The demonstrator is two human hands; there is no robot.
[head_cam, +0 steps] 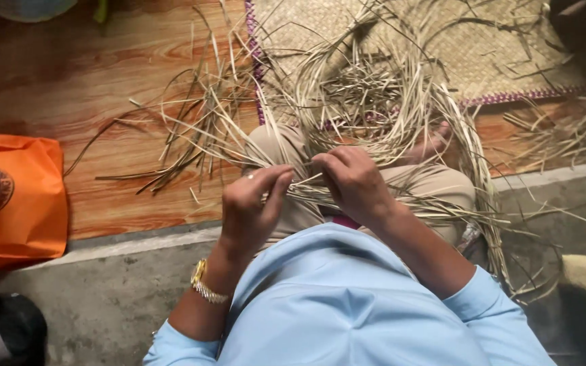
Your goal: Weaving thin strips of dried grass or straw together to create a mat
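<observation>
While both hands pinch them over the lap, left hand (252, 203) and right hand (354, 183) close on pale dry straw strips (367, 102), which fan toward the woven straw mat's (496, 47) purple-stitched edge.

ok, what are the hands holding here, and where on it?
Both hold dried straw strands. The left hand and right hand pinch them at a bunched point over the lap, loose ends fanning out beyond; exact strands cannot be told.
</observation>
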